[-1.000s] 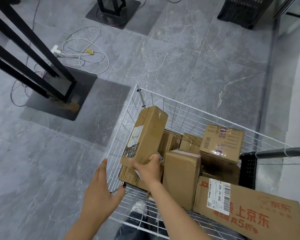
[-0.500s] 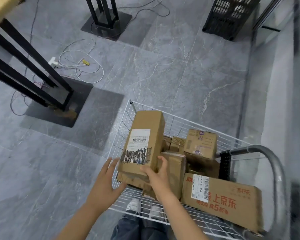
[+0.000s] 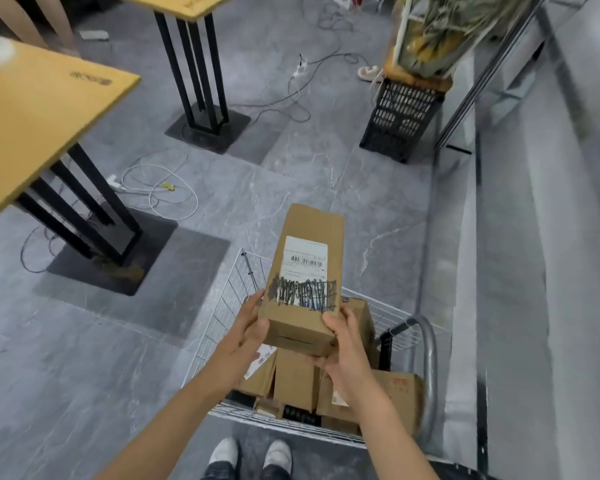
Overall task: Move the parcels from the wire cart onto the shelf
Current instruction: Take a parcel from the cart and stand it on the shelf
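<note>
A long brown cardboard parcel (image 3: pixel 305 271) with a white barcode label and black scribbles is held above the white wire cart (image 3: pixel 222 306). My left hand (image 3: pixel 248 329) grips its near left corner and my right hand (image 3: pixel 343 344) grips its near right corner from below. Several more cardboard parcels (image 3: pixel 295 379) stay in the cart beneath, partly hidden by my arms. A grey shelf structure (image 3: pixel 520 237) runs along the right side, blurred.
Two yellow-topped tables (image 3: pixel 39 119) on black legs with square base plates stand at the left and back. White and black cables (image 3: pixel 160 188) lie on the grey floor. A black crate (image 3: pixel 400 123) under a plant stands at the back right. The cart's grey handle (image 3: pixel 426 372) is on the right.
The long parcel has been lifted up out of the cart, now held by both hands. The view has tilted up, showing tables and crate.
</note>
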`<state>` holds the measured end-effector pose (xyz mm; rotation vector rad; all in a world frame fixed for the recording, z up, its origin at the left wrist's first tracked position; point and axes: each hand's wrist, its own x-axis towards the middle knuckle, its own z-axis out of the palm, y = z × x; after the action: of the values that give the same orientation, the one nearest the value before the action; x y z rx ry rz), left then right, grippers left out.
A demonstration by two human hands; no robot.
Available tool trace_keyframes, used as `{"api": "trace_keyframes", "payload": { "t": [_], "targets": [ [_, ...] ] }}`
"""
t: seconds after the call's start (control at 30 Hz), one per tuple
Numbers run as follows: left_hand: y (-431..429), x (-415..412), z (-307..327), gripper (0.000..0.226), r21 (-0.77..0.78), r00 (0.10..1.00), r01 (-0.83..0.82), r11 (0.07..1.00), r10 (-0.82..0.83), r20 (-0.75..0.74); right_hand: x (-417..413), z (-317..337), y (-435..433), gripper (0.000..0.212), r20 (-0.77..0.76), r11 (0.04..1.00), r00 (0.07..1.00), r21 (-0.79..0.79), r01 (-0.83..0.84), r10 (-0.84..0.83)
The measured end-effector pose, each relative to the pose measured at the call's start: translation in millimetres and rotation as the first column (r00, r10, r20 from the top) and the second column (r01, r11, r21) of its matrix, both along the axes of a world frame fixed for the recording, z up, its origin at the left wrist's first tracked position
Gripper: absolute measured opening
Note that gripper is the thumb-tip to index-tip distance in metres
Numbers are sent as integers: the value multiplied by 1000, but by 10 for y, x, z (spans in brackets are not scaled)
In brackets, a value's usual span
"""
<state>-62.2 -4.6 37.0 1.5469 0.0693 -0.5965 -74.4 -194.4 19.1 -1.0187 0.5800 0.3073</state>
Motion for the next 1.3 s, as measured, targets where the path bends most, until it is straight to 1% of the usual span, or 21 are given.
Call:
{"api": "trace_keyframes", "payload": {
  "t": [0.07, 0.2, 0.3, 0.4, 0.5, 0.57, 0.63, 0.7, 0.77, 0.83, 0.93, 1.03, 1.13, 1.23, 1.3],
  "targets": [
    [-83, -37, 187, 51, -9, 999, 1, 1000, -1, 41, -97, 208, -41, 48, 16, 1000, 1000, -15, 3, -3],
    [-126, -87, 428, 47, -25, 998, 18, 1000, -16, 63, -349, 509, -69, 55, 82, 990, 996, -138, 32, -21],
    [-122, -171, 519, 45, -34, 990, 128, 991, -126, 69, -560, 625, -43, 45, 132, 965, 990, -248, 82, -50],
    [-116, -295, 602, 45, -42, 973, 216, 975, -211, 92, -801, 738, 9, 51, 205, 934, 975, -323, 151, -87],
    [-33, -413, 644, 43, -20, 951, 286, 958, -281, 131, -1081, 839, 133, 50, 296, 908, 949, -357, 219, -113],
    [54, -498, 707, 41, -3, 926, 348, 938, -343, 159, -1299, 894, 251, 51, 328, 887, 936, -385, 255, -127],
    [122, -601, 794, 40, 20, 887, 426, 904, -422, 184, -1539, 959, 377, 49, 343, 865, 927, -408, 291, -150],
    [158, -712, 879, 41, 8, 853, 490, 871, -482, 199, -1802, 1036, 484, 48, 354, 834, 918, -441, 331, -178],
    [164, -844, 972, 42, -4, 807, 565, 825, -551, 212, -2098, 1109, 579, 58, 382, 784, 898, -481, 393, -217],
    [134, -1017, 1074, 42, 3, 741, 647, 762, -630, 231, -2412, 1179, 665, 67, 410, 717, 872, -521, 464, -266],
    [57, -1314, 1193, 42, -16, 655, 739, 674, -712, 254, -2884, 1295, 778, 68, 424, 649, 830, -525, 551, -361],
    [-31, -1647, 1309, 46, -8, 540, 829, 559, -796, 275, -3359, 1400, 894, 68, 430, 582, 759, -487, 651, -490],
    [-98, -2043, 1399, 47, 2, 451, 880, 474, -838, 308, -3817, 1498, 1026, 69, 441, 486, 671, -467, 739, -596],
    [-132, -2488, 1517, 51, -34, 375, 923, 384, -873, 311, -4280, 1574, 1158, 70, 453, 407, 601, -457, 791, -658],
    [-146, -2801, 1570, 49, -12, 325, 940, 341, -883, 338, -4619, 1619, 1248, 69, 461, 359, 559, -453, 816, -689]
  ]
}}
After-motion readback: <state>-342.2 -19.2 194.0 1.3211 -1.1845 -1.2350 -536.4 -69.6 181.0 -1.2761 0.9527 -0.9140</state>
